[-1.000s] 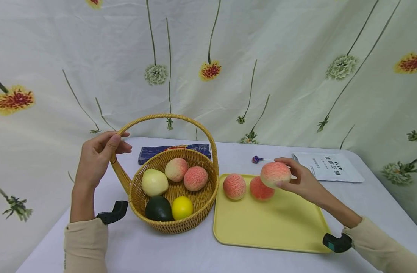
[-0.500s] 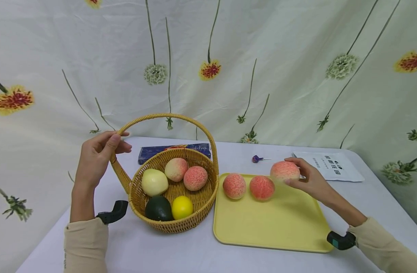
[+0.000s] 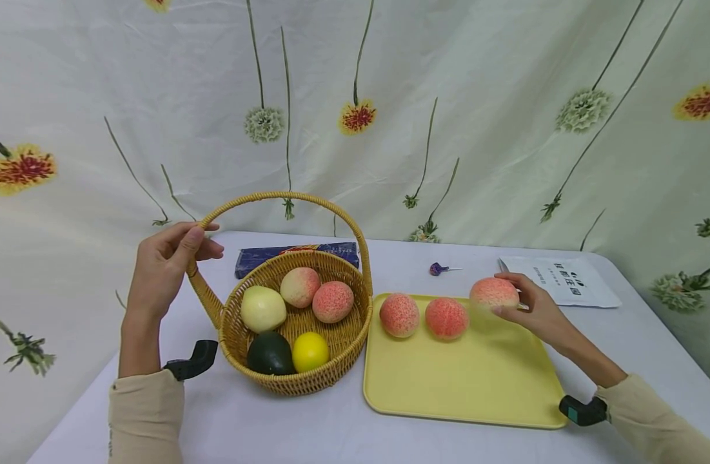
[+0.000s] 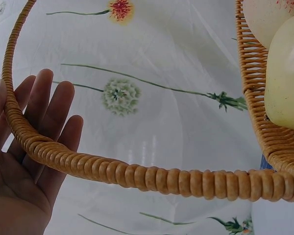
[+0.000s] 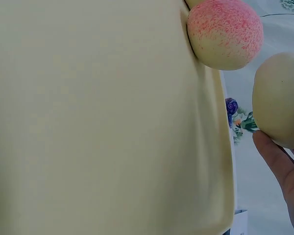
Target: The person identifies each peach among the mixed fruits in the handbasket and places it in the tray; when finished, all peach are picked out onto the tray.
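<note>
My left hand (image 3: pixel 163 264) pinches the left side of the arched handle (image 3: pixel 287 195) between thumb and fingers. The handle belongs to a round wicker basket (image 3: pixel 285 385) holding a pale yellow-green fruit (image 3: pixel 264 310), two peaches (image 3: pixel 333 302), a dark green avocado-like fruit (image 3: pixel 270 354) and a yellow ball-like fruit (image 3: pixel 311 352). My right hand (image 3: pixel 540 309) grips a pink-and-cream peach (image 3: pixel 493 294) above the back of the yellow tray (image 3: pixel 459 386). Two more peaches (image 3: pixel 447 318) sit on the tray's back left. The right wrist view shows the held peach's pale underside (image 5: pixel 279 103).
Behind the basket lies a dark blue spaghetti box (image 3: pixel 256 259). A purple-wrapped lollipop (image 3: pixel 438 269) is behind the tray. At the back right lies a white printed packet (image 3: pixel 569 283). A flowered cloth (image 3: pixel 476 84) hangs along the table's back.
My right hand has carried the peach to the right, away from the two peaches on the tray, and slightly down since half a second ago. The left hand and basket have stayed put.
</note>
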`<state>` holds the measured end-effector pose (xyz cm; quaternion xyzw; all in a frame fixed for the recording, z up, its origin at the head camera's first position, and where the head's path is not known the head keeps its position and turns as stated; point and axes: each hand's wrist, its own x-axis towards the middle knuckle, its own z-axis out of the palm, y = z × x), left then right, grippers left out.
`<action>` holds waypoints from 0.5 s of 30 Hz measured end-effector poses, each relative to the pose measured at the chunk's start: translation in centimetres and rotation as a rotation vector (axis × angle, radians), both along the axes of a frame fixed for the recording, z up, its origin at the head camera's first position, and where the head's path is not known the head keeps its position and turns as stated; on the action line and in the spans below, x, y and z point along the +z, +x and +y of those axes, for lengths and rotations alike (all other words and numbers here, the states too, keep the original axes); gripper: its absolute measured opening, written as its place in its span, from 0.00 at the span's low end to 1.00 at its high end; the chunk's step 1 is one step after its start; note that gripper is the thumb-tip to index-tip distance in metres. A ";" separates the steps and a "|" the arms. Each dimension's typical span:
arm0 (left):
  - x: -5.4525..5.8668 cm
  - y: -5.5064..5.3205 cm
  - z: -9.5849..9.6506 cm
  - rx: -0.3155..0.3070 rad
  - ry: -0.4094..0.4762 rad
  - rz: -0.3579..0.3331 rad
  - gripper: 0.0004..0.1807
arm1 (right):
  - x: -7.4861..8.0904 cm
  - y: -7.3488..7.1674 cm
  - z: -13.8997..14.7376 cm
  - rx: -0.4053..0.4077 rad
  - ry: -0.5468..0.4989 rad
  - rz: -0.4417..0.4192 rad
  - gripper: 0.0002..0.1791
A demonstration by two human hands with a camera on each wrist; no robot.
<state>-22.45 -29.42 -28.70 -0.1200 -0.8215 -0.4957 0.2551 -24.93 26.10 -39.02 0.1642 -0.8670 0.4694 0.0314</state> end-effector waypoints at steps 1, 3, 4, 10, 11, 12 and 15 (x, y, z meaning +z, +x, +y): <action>0.0 0.0 0.0 -0.002 0.003 0.000 0.14 | -0.1 0.0 0.1 -0.003 0.001 -0.005 0.33; 0.0 0.0 0.0 -0.003 0.004 -0.002 0.14 | -0.4 0.0 0.2 -0.009 0.002 -0.009 0.33; 0.0 0.0 0.0 -0.003 0.005 -0.003 0.14 | -0.5 0.0 0.3 -0.011 0.003 -0.008 0.33; 0.0 0.0 0.0 -0.002 0.003 0.002 0.15 | -1.1 -0.1 0.5 -0.026 0.017 0.006 0.33; 0.0 0.0 0.0 -0.003 0.003 0.004 0.15 | -1.2 -0.2 0.5 -0.028 0.018 0.006 0.33; 0.0 0.0 0.0 -0.005 0.005 0.005 0.14 | -1.2 -0.2 0.6 -0.029 0.019 0.005 0.33; 0.0 0.0 0.0 -0.008 0.011 0.003 0.14 | -1.4 -0.3 0.7 -0.031 0.021 0.004 0.33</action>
